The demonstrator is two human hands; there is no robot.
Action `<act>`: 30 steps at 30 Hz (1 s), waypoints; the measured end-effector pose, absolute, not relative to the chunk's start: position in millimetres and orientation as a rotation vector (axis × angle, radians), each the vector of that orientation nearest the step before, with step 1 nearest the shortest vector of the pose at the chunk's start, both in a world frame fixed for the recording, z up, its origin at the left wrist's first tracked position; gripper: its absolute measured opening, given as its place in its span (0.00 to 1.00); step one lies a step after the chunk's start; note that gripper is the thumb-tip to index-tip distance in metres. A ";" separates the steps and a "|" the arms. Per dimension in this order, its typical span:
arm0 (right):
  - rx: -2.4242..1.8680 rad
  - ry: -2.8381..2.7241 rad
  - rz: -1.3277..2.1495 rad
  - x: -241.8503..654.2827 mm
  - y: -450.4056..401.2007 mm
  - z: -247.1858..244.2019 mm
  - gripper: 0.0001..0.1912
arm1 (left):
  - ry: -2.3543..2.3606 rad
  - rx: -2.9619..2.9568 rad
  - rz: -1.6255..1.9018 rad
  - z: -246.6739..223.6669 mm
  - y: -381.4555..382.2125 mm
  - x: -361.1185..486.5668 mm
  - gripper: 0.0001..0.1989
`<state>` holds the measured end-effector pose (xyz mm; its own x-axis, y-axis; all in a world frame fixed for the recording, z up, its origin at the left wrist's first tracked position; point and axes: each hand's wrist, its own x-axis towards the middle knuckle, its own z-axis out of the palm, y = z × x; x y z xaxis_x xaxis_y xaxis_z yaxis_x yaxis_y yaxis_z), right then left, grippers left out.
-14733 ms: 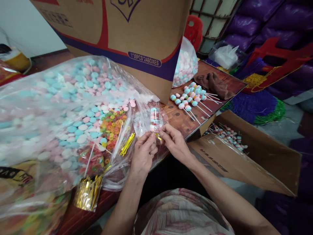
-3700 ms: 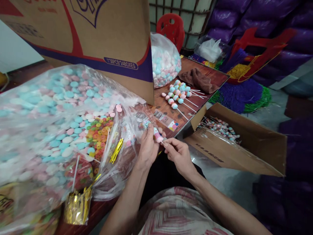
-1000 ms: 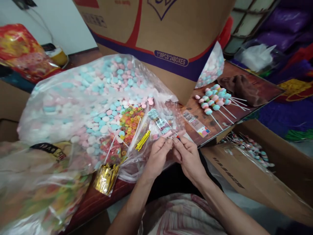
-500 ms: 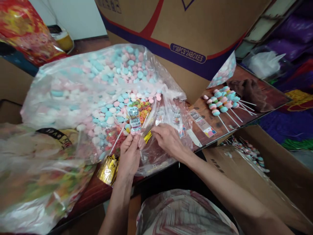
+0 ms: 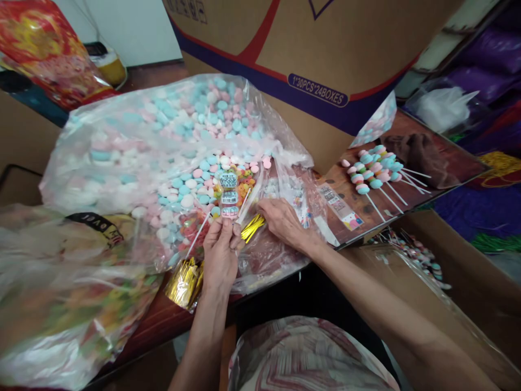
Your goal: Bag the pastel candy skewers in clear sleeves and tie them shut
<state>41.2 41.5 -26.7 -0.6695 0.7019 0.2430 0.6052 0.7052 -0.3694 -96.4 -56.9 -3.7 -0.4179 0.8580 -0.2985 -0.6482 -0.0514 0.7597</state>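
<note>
My left hand (image 5: 222, 244) is closed round the lower end of a wrapped candy skewer (image 5: 229, 196), which stands up from the fingers with its printed label showing. To its right, my right hand (image 5: 280, 220) has its fingers pressed together beside a bundle of gold twist ties (image 5: 253, 228); what the fingertips hold, if anything, is too small to tell. Behind both hands, pink, white and blue candies (image 5: 187, 187) spill from a large clear bag (image 5: 122, 138). Gummy rings (image 5: 246, 179) lie near the skewer. More gold ties (image 5: 185, 282) are left of my left wrist.
Candy skewers (image 5: 376, 169) lie at the right of the table (image 5: 442, 168). A large carton (image 5: 309, 60) stands behind. Another bag (image 5: 81, 304) fills the lower left. Below the table's right edge, an open box (image 5: 476, 288) holds more skewers.
My right hand has moved slightly away from the skewer, and more of the gold ties beside it shows. The skewer's label now faces the camera more squarely. The whole view has shifted slightly.
</note>
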 end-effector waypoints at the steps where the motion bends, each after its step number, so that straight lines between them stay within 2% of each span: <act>1: -1.027 -2.540 0.384 42.1 41.6 -25.9 0.15 | 1.070 0.268 1.714 -3.9 -56.2 -96.1 0.16; 5: -0.976 -2.546 0.464 45.8 41.6 -22.6 0.14 | 1.120 0.221 1.746 -4.1 -54.4 -93.2 0.15; 10: -0.823 -2.645 0.502 46.4 32.6 -17.3 0.07 | 1.166 0.259 1.766 -4.8 -54.3 -89.2 0.13; 23: -0.927 -2.401 0.738 48.5 29.3 -29.9 0.11 | 1.228 0.338 1.813 -0.6 -53.3 -85.0 0.15; 30: -0.839 -1.935 1.190 47.9 21.8 -19.3 0.10 | 1.241 0.340 1.765 2.3 -48.7 -80.5 0.15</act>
